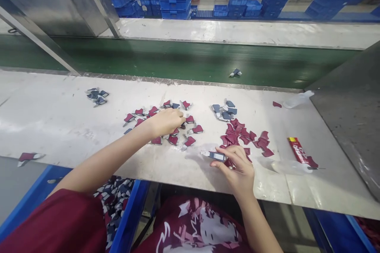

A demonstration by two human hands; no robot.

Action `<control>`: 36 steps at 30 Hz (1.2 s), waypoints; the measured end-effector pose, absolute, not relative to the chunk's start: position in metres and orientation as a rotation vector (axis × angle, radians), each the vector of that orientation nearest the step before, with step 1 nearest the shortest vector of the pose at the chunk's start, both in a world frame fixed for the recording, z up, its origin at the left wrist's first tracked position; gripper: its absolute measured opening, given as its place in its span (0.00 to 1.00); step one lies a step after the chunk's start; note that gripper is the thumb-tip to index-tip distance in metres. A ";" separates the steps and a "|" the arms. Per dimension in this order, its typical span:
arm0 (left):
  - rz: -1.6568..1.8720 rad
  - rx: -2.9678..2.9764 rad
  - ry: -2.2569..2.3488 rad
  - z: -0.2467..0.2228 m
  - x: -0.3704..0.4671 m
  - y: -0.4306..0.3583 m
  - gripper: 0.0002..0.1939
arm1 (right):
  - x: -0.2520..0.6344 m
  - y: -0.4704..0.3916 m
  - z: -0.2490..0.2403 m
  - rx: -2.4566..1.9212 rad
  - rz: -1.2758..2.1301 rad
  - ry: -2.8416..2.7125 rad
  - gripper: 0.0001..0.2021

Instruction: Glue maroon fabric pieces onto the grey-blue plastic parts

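My left hand [170, 121] reaches into a spread of red-topped pieces [173, 139] on the white table; its fingers are bent together over a dark piece, and what they grip is mostly hidden. In my right hand [241, 166] a blue and white piece [217, 155] is pinched between thumb and fingers, its white end pointing left. Loose red covers [232, 136] lie just beyond and partly under my right hand. A small group of blue pieces [226, 111] rests behind them.
More blue pieces [96, 95] lie at the left. A green conveyor [178, 60] runs behind the table [59, 122], carrying one piece [235, 72]. At right are a red packet [297, 150] and a clear bottle [297, 99]. A blue bin [135, 209] of pieces sits below.
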State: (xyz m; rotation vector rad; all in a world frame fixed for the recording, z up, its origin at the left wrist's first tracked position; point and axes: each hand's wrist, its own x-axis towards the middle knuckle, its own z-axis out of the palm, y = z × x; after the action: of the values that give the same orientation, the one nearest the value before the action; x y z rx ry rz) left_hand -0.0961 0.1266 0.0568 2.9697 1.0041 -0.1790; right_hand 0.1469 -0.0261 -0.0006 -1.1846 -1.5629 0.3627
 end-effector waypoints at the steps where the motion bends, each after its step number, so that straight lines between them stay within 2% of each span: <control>1: -0.223 3.031 0.967 0.056 -0.096 0.125 0.14 | 0.148 -0.026 -0.001 -1.193 0.373 -1.556 0.14; 14: -0.058 3.083 1.190 0.033 -0.091 0.109 0.22 | 0.141 -0.017 -0.001 -1.141 0.392 -1.583 0.11; 26: 0.217 2.933 1.082 0.028 -0.108 0.114 0.10 | 0.131 -0.008 -0.002 -1.146 0.364 -1.693 0.12; 36: 0.263 2.881 1.199 0.031 -0.095 0.120 0.12 | 0.113 0.007 -0.002 -1.046 0.233 -1.704 0.10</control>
State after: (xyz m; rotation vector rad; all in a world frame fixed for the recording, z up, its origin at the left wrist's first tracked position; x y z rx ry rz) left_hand -0.0950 0.1196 0.0314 2.8814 1.1995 0.2627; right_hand 0.1129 0.0073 -0.0022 -1.0463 -1.7040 0.2327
